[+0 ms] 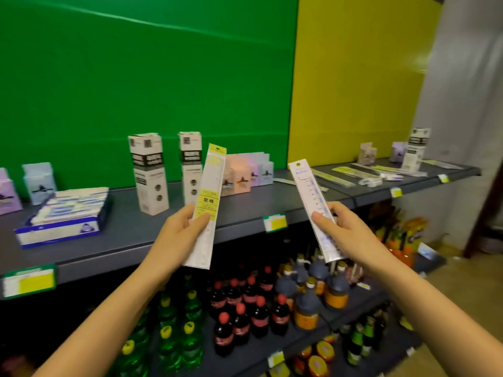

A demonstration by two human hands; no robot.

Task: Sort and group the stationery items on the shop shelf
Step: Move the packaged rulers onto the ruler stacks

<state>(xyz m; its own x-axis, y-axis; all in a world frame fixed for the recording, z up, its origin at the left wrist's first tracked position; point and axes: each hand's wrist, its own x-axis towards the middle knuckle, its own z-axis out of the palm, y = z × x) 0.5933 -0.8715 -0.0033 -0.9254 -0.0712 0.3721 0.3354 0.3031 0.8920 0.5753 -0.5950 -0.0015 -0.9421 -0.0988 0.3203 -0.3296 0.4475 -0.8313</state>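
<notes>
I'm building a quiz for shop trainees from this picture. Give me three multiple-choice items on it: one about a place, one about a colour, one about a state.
1. Where do the loose ruler packs lie?
A. Right end of the shelf
B. On the floor
C. Among the bottles

2. What colour is the label on the ruler pack in the left hand?
A. Red
B. Yellow
C. Blue

3. What is the right hand doing?
A. Hanging empty
B. Holding a bottle
C. Holding a ruler pack

Key: 1 A, they lie flat there; 2 B, yellow band above the thumb; 3 C, fingers wrap the pack.
</notes>
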